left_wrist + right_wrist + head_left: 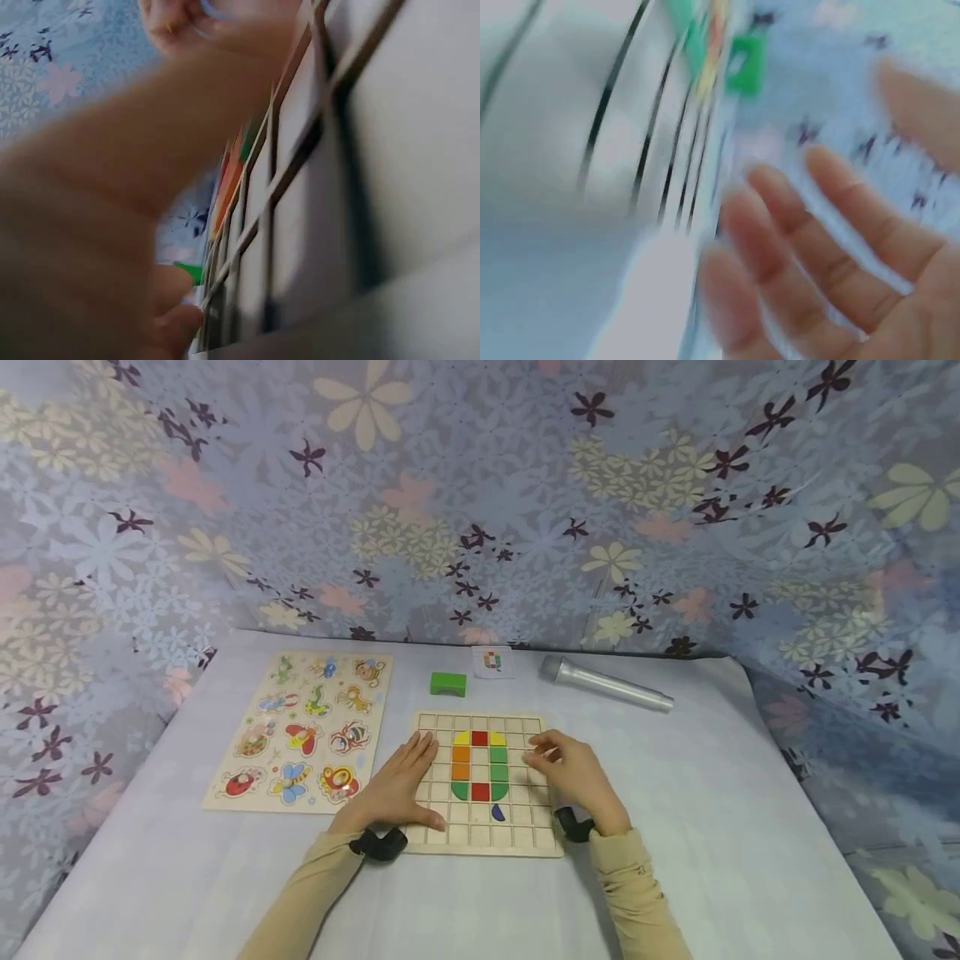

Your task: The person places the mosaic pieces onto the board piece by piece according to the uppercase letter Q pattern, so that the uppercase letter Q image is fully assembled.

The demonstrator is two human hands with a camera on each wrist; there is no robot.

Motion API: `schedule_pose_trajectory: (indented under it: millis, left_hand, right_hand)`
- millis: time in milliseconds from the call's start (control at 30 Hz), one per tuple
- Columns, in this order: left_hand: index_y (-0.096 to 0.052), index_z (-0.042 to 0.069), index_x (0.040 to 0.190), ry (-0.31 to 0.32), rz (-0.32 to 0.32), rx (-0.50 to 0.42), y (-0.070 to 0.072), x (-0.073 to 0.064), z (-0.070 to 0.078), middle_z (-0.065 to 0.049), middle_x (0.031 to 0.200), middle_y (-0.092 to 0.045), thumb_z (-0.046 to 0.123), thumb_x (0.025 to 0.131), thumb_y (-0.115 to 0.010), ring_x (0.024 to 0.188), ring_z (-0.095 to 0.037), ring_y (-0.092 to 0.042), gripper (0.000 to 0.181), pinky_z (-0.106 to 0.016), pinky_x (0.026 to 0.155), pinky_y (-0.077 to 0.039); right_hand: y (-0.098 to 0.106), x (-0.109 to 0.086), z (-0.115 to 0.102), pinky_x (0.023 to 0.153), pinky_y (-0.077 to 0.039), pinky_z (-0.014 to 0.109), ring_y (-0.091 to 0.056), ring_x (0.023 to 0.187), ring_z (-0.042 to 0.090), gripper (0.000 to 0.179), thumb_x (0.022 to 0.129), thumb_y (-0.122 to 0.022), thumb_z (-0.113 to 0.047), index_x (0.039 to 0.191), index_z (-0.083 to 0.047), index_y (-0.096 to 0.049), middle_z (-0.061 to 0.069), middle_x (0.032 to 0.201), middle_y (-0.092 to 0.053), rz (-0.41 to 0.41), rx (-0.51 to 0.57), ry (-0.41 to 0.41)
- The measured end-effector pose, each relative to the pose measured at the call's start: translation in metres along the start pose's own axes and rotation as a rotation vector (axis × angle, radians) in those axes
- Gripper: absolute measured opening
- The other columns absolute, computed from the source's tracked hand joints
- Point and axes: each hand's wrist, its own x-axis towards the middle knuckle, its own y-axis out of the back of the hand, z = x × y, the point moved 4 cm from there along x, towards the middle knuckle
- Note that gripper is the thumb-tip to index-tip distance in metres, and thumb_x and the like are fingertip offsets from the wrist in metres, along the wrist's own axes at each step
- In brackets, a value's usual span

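A square wooden grid board (457,837) lies on the table, with an oval ring of tiles in its cells: red tiles (479,792), orange tiles (460,762), green tiles (498,763) and rounded yellow and green corners. Below the ring a small dark blue rounded piece (498,812) sits slanted on the grid. My left hand (401,781) rests flat on the board's left side, thumb spread toward the lower cells. Over the right side hovers my right hand (573,770), fingers loosely bent; the right wrist view shows its fingers (832,255) apart, holding nothing.
Left of the board lies a wooden insect picture puzzle (262,804). Beyond the grid are a green arched block (447,684), a small card (504,672) with a coloured ring pattern, and a silver microphone-shaped object (611,684). A flowered cloth (480,527) hangs behind the table.
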Motion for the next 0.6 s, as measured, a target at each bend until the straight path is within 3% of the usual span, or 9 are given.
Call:
schedule_pose_trajectory:
  millis: [67, 133, 200, 267, 433, 600]
  left_hand:
    - [-0.019, 0.003, 0.154, 0.013, 0.081, 0.076, 0.01, 0.001, 0.002, -0.017, 0.162, -0.013, 0.064, 0.07, -0.073, 0.151, -0.04, -0.005, 0.117, -0.057, 0.122, -0.009]
    - [-0.023, 0.012, 0.155, 0.057, 0.196, 0.188, 0.024, 0.0, 0.002, -0.014, 0.162, -0.018, 0.069, 0.072, -0.067, 0.15, -0.043, -0.006, 0.11, -0.063, 0.12, -0.008]
    - [-0.027, 0.022, 0.154, 0.13, 0.308, 0.299, 0.041, -0.006, -0.001, -0.012, 0.162, -0.02, 0.074, 0.072, -0.062, 0.149, -0.047, -0.005, 0.104, -0.071, 0.115, -0.007]
    - [-0.029, 0.028, 0.154, 0.207, 0.377, 0.361, 0.054, -0.013, -0.009, -0.01, 0.164, -0.016, 0.078, 0.07, -0.059, 0.148, -0.05, 0.0, 0.102, -0.078, 0.11, -0.005]
    - [-0.028, 0.029, 0.154, 0.33, 0.432, 0.382, 0.072, -0.029, -0.034, -0.012, 0.165, -0.005, 0.089, 0.066, -0.051, 0.146, -0.053, 0.005, 0.108, -0.084, 0.103, -0.001]
    - [-0.026, 0.029, 0.154, 0.366, 0.444, 0.346, 0.074, -0.035, -0.046, -0.014, 0.164, -0.003, 0.096, 0.063, -0.041, 0.146, -0.054, 0.004, 0.114, -0.084, 0.101, 0.005]
  right_hand:
    - [0.014, -0.004, 0.015, 0.097, -0.046, 0.057, -0.055, 0.121, 0.04, 0.059, 0.091, -0.063, -0.046, 0.137, -0.01, -0.053, 0.017, 0.134, -0.058, 0.088, -0.156, 0.007]
    - [0.023, -0.01, 0.031, 0.108, -0.03, 0.068, -0.036, 0.138, 0.046, 0.074, 0.09, -0.058, -0.057, 0.149, -0.016, -0.039, 0.019, 0.152, -0.04, 0.141, -0.322, -0.013]
    - [0.03, -0.014, 0.045, 0.111, -0.013, 0.075, -0.018, 0.145, 0.049, 0.083, 0.088, -0.053, -0.065, 0.154, -0.021, -0.027, 0.021, 0.159, -0.024, 0.16, -0.437, -0.044]
    - [0.035, -0.017, 0.055, 0.109, -0.001, 0.078, -0.005, 0.147, 0.051, 0.088, 0.087, -0.049, -0.07, 0.156, -0.025, -0.019, 0.022, 0.161, -0.014, 0.16, -0.49, -0.076]
    - [0.049, -0.021, 0.062, 0.104, 0.004, 0.082, 0.001, 0.146, 0.053, 0.094, 0.084, -0.049, -0.074, 0.157, -0.024, -0.016, 0.025, 0.161, -0.009, 0.197, -0.506, -0.096]
    - [0.051, -0.027, 0.066, 0.102, 0.004, 0.084, 0.003, 0.145, 0.055, 0.093, 0.086, -0.045, -0.074, 0.157, -0.024, -0.014, 0.026, 0.161, -0.008, 0.145, -0.492, -0.148]
